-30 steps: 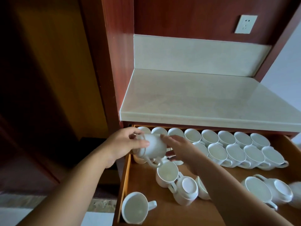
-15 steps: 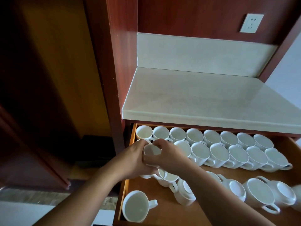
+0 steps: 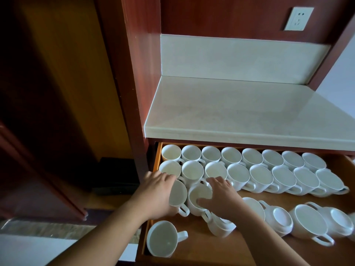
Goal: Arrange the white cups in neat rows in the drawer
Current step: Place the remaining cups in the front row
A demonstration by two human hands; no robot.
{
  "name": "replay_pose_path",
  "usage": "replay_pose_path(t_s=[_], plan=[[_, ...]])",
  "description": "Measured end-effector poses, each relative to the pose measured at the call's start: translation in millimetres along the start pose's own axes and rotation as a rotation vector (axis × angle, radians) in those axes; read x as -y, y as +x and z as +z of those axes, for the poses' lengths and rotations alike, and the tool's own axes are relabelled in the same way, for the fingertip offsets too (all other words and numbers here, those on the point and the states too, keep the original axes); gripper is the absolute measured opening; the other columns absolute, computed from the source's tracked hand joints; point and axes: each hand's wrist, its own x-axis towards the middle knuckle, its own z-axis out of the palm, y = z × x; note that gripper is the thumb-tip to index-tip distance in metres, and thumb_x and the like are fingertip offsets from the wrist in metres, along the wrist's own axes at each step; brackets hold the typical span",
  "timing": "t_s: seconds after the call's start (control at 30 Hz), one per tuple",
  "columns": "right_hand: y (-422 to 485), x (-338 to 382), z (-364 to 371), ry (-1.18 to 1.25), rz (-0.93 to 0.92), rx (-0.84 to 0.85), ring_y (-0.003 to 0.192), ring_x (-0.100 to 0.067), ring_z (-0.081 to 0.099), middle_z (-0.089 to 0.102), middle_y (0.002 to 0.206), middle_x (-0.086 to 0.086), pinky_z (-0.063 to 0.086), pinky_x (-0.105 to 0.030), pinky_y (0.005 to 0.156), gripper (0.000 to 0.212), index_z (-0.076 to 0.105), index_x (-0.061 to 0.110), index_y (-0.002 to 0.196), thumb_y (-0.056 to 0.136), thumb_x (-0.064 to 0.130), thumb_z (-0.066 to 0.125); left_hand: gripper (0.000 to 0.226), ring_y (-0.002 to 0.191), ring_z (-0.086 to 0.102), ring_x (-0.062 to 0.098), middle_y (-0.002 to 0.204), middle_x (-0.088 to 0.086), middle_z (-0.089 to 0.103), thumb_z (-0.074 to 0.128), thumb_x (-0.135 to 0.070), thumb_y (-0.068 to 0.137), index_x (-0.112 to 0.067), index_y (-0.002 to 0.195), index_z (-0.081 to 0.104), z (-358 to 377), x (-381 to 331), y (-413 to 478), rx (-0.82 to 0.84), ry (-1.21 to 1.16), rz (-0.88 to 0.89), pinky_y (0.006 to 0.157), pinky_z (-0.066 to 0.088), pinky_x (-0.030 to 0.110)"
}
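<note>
Head view down into an open wooden drawer [image 3: 201,250] beneath a pale countertop [image 3: 240,112]. Across the 12 o'clock end, two finished lines of white cups [image 3: 230,156], eight apiece, mouths up, packed rim to rim, handles turned toward roughly 4 o'clock. At the left end, just on the 6 o'clock side of the second row [image 3: 238,174], the beginnings of a third. Left hand [image 3: 157,194] wrapped around a tilted cup [image 3: 178,194], fingers curled over its far wall, mouth leaning toward 3 o'clock, handle hanging at 5 o'clock. Touching that one at 3 o'clock, a second cup [image 3: 198,195], close to upright, gripped by the right hand [image 3: 222,198] with thumb hooked on the near rim and fingers draped over the far rim. Both grips closed on china, neither hand free. Probable hinge of the coming move: the slot against the drawer's left wall, directly at 12 o'clock from the tilted cup and nearer the left hand. Probably calls for tipping upright and swinging the handle to match the rows. From 6 round to 3 o'clock, more loose cups [image 3: 309,221], some mouth down.
</note>
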Motion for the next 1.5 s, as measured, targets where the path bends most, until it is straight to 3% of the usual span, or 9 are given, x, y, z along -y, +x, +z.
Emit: replay_pose_path(t_s=[0.1, 0.27, 0.87, 1.2, 1.5], plan=[[-4, 4, 5, -0.061, -0.046, -0.001, 0.136, -0.023, 0.035, 0.040, 0.145, 0.000, 0.036, -0.035, 0.109, 0.096, 0.035, 0.023, 0.150, 0.072, 0.068, 0.069, 0.072, 0.118, 0.042, 0.023, 0.125, -0.005, 0.052, 0.061, -0.068, 0.071, -0.026, 0.128, 0.046, 12, -1, -2, -0.048, 0.090, 0.008, 0.102, 0.031, 0.041], [-4, 9, 11, -0.035, -0.080, -0.018, 0.129, -0.020, 0.042, 0.045, 0.134, 0.000, 0.038, -0.029, 0.102, 0.086, 0.042, 0.020, 0.141, 0.072, 0.060, 0.074, 0.076, 0.111, 0.046, 0.023, 0.118, -0.002, 0.051, 0.060, -0.072, 0.067, -0.023, 0.125, 0.053, 25, 2, -2, -0.070, 0.159, -0.009, 0.101, 0.032, 0.042], [0, 8, 10, 0.064, -0.131, -0.036, 0.136, -0.017, 0.038, 0.040, 0.146, 0.003, 0.038, -0.029, 0.105, 0.096, 0.032, 0.023, 0.153, 0.076, 0.053, 0.078, 0.066, 0.087, 0.059, 0.026, 0.096, 0.004, 0.059, 0.072, -0.067, 0.067, -0.018, 0.108, 0.056, 38, -3, 2, -0.163, 0.226, -0.008, 0.092, 0.042, 0.044], [3, 6, 12, 0.084, -0.152, -0.046, 0.135, -0.016, 0.039, 0.039, 0.147, 0.004, 0.038, -0.029, 0.105, 0.095, 0.032, 0.022, 0.154, 0.076, 0.050, 0.079, 0.064, 0.099, 0.055, 0.029, 0.106, 0.008, 0.058, 0.071, -0.058, 0.075, -0.013, 0.118, 0.055, 34, -9, -3, -0.130, 0.268, -0.004, 0.094, 0.041, 0.043], [5, 4, 13, 0.096, -0.172, -0.057, 0.132, -0.016, 0.043, 0.039, 0.148, 0.005, 0.041, -0.028, 0.101, 0.094, 0.033, 0.024, 0.153, 0.076, 0.047, 0.081, 0.062, 0.109, 0.053, 0.027, 0.121, 0.007, 0.051, 0.074, -0.041, 0.085, -0.015, 0.136, 0.048, 26, -19, -2, -0.050, 0.191, 0.012, 0.087, 0.051, 0.036]])
